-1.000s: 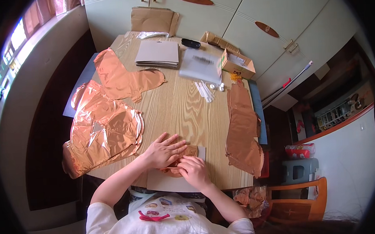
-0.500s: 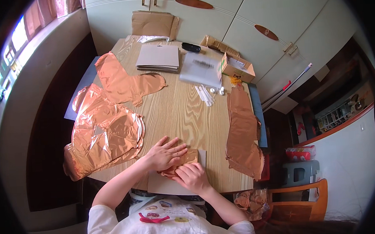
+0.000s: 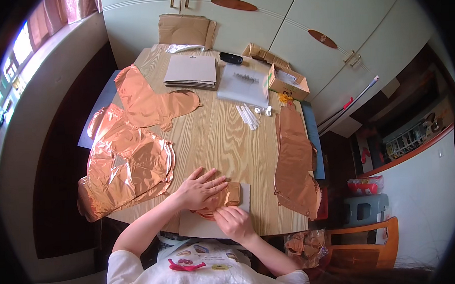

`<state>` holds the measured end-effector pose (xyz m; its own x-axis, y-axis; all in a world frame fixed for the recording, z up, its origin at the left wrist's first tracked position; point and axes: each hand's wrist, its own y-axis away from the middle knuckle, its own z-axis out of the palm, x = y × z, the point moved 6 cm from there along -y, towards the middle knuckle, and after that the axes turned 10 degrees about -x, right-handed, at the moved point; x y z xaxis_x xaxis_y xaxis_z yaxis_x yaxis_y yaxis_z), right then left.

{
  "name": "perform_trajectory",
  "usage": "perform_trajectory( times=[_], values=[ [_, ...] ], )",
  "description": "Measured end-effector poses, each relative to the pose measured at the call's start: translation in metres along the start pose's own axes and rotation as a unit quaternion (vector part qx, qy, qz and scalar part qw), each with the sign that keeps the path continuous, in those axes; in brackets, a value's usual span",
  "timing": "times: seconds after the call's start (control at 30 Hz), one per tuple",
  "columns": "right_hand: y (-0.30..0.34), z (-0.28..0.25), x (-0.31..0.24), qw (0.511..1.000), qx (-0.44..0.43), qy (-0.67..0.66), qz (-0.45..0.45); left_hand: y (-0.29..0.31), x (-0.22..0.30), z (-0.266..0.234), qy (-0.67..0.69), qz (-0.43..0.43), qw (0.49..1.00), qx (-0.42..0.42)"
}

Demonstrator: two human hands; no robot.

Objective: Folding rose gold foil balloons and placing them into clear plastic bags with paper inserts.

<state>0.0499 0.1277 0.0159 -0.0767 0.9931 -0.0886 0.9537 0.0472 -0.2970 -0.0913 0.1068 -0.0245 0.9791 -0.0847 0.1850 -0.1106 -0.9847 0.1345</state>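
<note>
My left hand (image 3: 201, 188) lies flat, fingers spread, pressing on a folded copper foil balloon (image 3: 231, 195) that rests on a grey card (image 3: 203, 226) at the table's near edge. My right hand (image 3: 233, 221) is at the near side of the same folded foil, fingers bent onto its edge. Most of the foil is hidden under both hands.
On the wooden table (image 3: 222, 137) lie a pile of flat copper foil balloons (image 3: 127, 164) at left, another foil piece (image 3: 294, 159) at right, a grey card stack (image 3: 190, 71), a clear bag (image 3: 243, 84), white sticks (image 3: 249, 115) and a small cardboard box (image 3: 286, 82). An orange chair (image 3: 366, 247) stands at lower right.
The folded foil has drawn in under my hands and looks more compact. My right hand has shifted slightly toward me along its near edge; the left hand stays pressed flat.
</note>
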Motion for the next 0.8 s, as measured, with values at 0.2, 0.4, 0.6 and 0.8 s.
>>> perform_trajectory(
  times=[0.2,0.4,0.6,0.8],
  values=[
    [0.016,-0.012,-0.017,0.991,-0.107,-0.070,0.049,0.004,0.005,-0.008,-0.007,-0.003,1.000,0.019],
    [0.021,-0.001,-0.013,0.992,-0.101,-0.054,0.052,0.012,0.017,-0.019,-0.012,-0.010,0.999,0.031],
    [0.014,-0.008,0.004,0.977,-0.149,-0.147,0.045,0.021,0.018,-0.009,0.004,-0.001,1.000,0.019],
    [-0.032,0.001,0.052,0.990,-0.050,-0.065,0.116,0.019,0.015,-0.017,0.047,-0.006,0.998,0.034]
  ],
)
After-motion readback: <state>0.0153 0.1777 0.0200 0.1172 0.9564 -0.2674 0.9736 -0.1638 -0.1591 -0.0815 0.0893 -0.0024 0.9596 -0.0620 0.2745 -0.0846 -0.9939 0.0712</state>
